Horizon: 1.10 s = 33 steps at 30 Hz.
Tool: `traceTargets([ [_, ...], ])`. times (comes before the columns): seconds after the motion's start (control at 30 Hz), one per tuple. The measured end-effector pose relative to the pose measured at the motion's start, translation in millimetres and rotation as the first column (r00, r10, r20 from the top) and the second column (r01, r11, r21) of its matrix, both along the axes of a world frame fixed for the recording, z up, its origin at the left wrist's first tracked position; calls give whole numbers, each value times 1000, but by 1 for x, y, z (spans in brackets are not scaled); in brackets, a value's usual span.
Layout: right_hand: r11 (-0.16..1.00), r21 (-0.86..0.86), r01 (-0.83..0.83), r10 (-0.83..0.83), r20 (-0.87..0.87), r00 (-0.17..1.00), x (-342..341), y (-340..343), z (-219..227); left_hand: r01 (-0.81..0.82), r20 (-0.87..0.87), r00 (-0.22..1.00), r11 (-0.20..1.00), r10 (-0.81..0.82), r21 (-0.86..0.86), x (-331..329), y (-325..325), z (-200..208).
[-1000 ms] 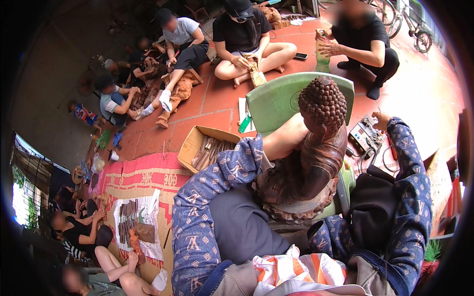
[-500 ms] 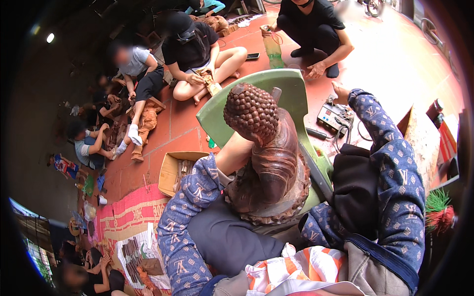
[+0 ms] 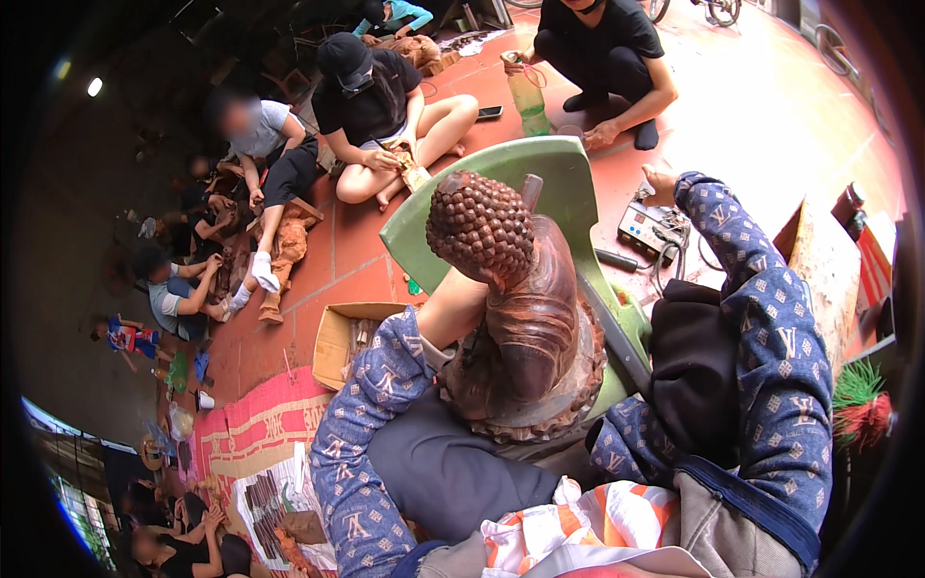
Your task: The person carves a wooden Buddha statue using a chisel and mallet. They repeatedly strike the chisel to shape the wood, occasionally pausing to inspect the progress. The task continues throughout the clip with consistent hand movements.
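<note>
A dark brown carved wooden statue [image 3: 540, 337] with a knobbly head of curls stands upright in front of me, between my legs, on a rough carved base. My left forearm passes behind the statue, which hides my left hand, so its grip does not show. My right arm stretches forward on the right, past the green plastic chair [image 3: 462, 183]. Beside a small control box [image 3: 647, 227] with cables is my right hand [image 3: 661, 185], too small and washed out for its fingers to be told. A dark pen-like tool [image 3: 615, 259] lies next to that box.
At my left an open cardboard box [image 3: 332, 337] holds tools. Farther left, a pink mat [image 3: 275, 424] lies near a row of carving tools [image 3: 262, 506]. Several people sit carving wood at the left and far side. One crouching person [image 3: 607, 48] holds a green bottle [image 3: 527, 101].
The statue's head shows slightly lower and to the left. My right hand stays beside the control box. The crouching person's lower hand has shifted slightly left.
</note>
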State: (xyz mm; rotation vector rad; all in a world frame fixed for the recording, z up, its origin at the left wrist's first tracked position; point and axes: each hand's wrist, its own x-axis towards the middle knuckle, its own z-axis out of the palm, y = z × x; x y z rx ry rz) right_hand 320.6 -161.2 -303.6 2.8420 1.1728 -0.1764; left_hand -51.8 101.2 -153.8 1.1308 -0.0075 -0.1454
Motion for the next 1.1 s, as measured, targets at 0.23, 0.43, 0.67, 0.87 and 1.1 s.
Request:
traceTargets([
  [0.23, 1000, -3, 27, -27, 17, 999, 11, -10, -8, 55, 102, 993, 997, -60, 50, -1, -2, 3],
  [0.43, 977, 165, 131, -142, 55, 988, 1, 12, 8, 65, 161, 983, 986, -89, 153, -4, 4, -2],
  [0.67, 921, 266, 285, -289, -22, 957, -9, 20, 21, 58, 113, 992, 997, -64, 57, -3, -2, 2],
  [0.87, 684, 601, 414, -478, -59, 876, -9, 46, 36, 94, 255, 956, 975, -145, 202, -4, 0, -2],
  [1.1, 346, 735, 583, -684, -228, 693, -19, 49, 61, 100, 191, 972, 975, -138, 199, -6, 3, 0],
])
